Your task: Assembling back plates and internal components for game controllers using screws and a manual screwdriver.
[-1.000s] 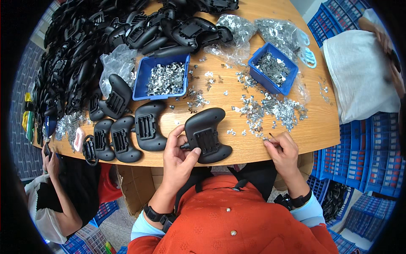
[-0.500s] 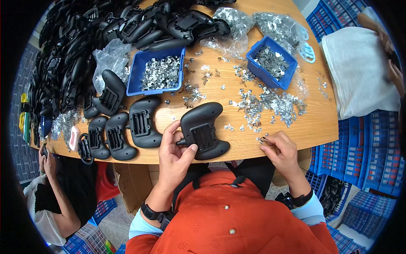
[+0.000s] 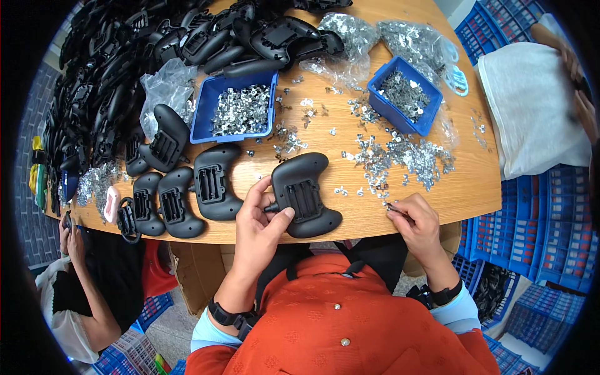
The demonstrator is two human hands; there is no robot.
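- The step in hand looks to be picking a small part off the worktop (image 3: 462, 194) with one hand while the other steadies the piece being worked on
- That piece, a black controller-shaped shell (image 3: 304, 197), is by the worktop's near edge with its slotted compartment facing up; I cannot tell whether it rests on the wood or is raised slightly
- At the shell's eight o'clock, the left hand (image 3: 257, 232) has its grip pinching the shell's side, thumb on the upper face and fingers tucked beside it, spread no wider than the shell needs
- Between three and four o'clock from the shell, the right hand (image 3: 417, 226) has thumb and forefinger pressed nearly together, apparently on a thin dark piece (image 3: 394, 207), too small to identify
- Small metal clips (image 3: 419, 159) lie scattered at the shell's two o'clock, with one blue bin (image 3: 394, 114) of clips beyond them and another blue bin (image 3: 201, 119) at eleven o'clock
- Another shell (image 3: 217, 182) lies at nine o'clock, apart from the held one
- As a judgement, the next move calls for a fine, secure fingertip pinch, the held shell steady and its compartment unobstructed
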